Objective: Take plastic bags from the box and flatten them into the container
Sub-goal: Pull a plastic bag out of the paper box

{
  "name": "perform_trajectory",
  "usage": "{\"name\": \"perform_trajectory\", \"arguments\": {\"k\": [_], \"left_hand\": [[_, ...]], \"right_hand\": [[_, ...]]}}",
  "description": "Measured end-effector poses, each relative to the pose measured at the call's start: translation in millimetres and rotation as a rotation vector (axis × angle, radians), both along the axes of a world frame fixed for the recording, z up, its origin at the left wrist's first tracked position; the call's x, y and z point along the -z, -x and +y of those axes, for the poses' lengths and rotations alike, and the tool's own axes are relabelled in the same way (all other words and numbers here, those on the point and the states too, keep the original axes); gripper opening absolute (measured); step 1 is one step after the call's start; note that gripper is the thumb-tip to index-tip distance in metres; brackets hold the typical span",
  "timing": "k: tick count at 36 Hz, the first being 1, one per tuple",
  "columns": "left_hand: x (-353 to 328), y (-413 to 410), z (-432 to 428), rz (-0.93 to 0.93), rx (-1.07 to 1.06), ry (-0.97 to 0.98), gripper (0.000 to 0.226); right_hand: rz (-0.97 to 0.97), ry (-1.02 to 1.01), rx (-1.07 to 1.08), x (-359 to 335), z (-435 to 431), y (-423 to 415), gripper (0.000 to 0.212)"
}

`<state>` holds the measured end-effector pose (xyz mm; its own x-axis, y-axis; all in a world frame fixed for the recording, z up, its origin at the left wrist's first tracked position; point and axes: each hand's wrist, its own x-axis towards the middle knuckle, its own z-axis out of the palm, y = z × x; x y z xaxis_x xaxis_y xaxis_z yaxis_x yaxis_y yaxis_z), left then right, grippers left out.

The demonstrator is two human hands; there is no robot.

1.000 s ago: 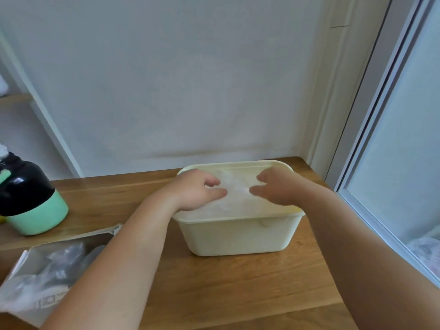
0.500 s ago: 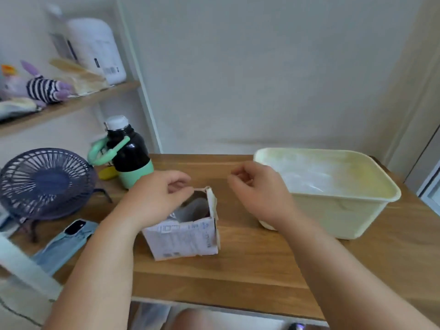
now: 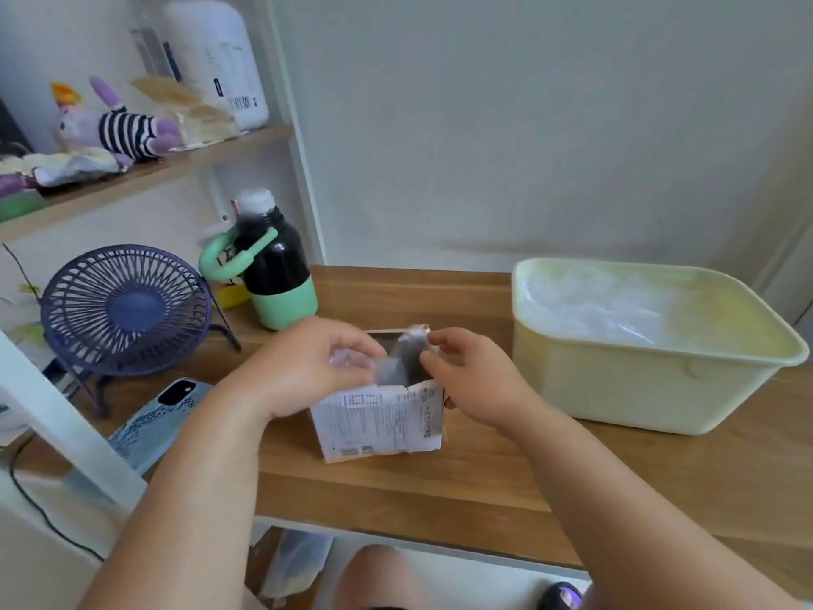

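Head view looks down on a wooden table (image 3: 440,490), where a small printed cardboard box (image 3: 378,427) stands upright with its top open, near the front edge and between the two forearms. Both hands meet over the box's mouth. The left hand (image 3: 303,367) has its fingers curled, thumb and fingertips pinching a crumpled clear plastic bag (image 3: 396,358) at the left side of the opening. The right hand (image 3: 466,380) is curled too, its thumb and forefinger nipping the bag's raised end just above the box's far right corner; whether its lower fingers also touch the box wall I cannot tell. The bag is partly out of the box, stretched between the two hands, with its lower part hidden inside. To the right, apart from the box, sits the pale yellow container (image 3: 638,389), open, with a layer of clear bags (image 3: 607,310) lying low inside it. Behind the box to the left stands a black bottle (image 3: 275,275) with a green base and green handle, and left of that a purple fan (image 3: 125,310) on its stand. A phone (image 3: 154,420) in a blue patterned case lies camera side up by the table's left end. On the shelf (image 3: 176,165) above are a striped plush toy (image 3: 119,129) and a white jug (image 3: 215,59).
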<state>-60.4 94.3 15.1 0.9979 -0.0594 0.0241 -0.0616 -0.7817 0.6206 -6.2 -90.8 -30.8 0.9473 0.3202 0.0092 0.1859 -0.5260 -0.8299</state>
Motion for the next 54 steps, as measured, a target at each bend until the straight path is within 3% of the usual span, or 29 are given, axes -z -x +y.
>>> {"name": "perform_trajectory", "arguments": {"k": [5, 9, 11, 13, 16, 17, 22, 27, 34, 39, 46, 49, 51, 54], "left_hand": [[2, -3, -6, -0.332, -0.240, 0.527, 0.020], [-3, -3, -26, -0.275, -0.183, 1.033, 0.017], [-5, -2, -35, -0.249, -0.135, 1.145, 0.015], [-5, -3, -43, -0.230, -0.114, 1.177, 0.013], [-5, -7, -53, -0.224, -0.141, 1.197, 0.012], [-5, -8, -54, -0.231, -0.171, 1.187, 0.013], [-3, -18, -61, -0.273, -0.251, 0.996, 0.014], [-6, -23, -74, -0.337, -0.233, 0.807, 0.031], [-16, -26, -89, -0.468, -0.255, 0.859, 0.021], [-15, -27, -90, -0.654, -0.214, 0.676, 0.020], [-16, -32, -91, -0.722, -0.307, 0.846, 0.024], [-17, -34, -92, -0.674, -0.313, 0.904, 0.023], [-20, -35, -93, -0.583, -0.323, 1.053, 0.022], [-24, -38, -97, -0.429, -0.339, 1.295, 0.022]], "right_hand": [[-0.068, -0.227, 0.106, -13, -2, 7, 0.041], [-0.003, -0.386, 0.043, -33, -9, 13, 0.064], [0.107, -0.431, -0.073, -39, -13, 15, 0.071], [0.137, -0.484, -0.088, -39, -15, 14, 0.063], [0.053, -0.524, 0.067, -41, -25, 11, 0.017], [0.044, -0.534, 0.110, -43, -30, 9, 0.011], [0.087, -0.677, 0.165, -57, -59, 4, 0.027], [0.151, -0.788, 0.187, -64, -77, 0, 0.020], [0.319, -1.032, 0.108, -74, -87, 0, 0.037], [0.242, -0.916, 0.176, -68, -87, -2, 0.006], [0.344, -0.875, 0.269, -63, -93, -6, 0.013], [0.275, -0.933, 0.154, -61, -96, -9, 0.049], [0.210, -0.937, -0.006, -62, -96, -8, 0.073], [0.114, -0.727, -0.152, -61, -96, -5, 0.098]]}}
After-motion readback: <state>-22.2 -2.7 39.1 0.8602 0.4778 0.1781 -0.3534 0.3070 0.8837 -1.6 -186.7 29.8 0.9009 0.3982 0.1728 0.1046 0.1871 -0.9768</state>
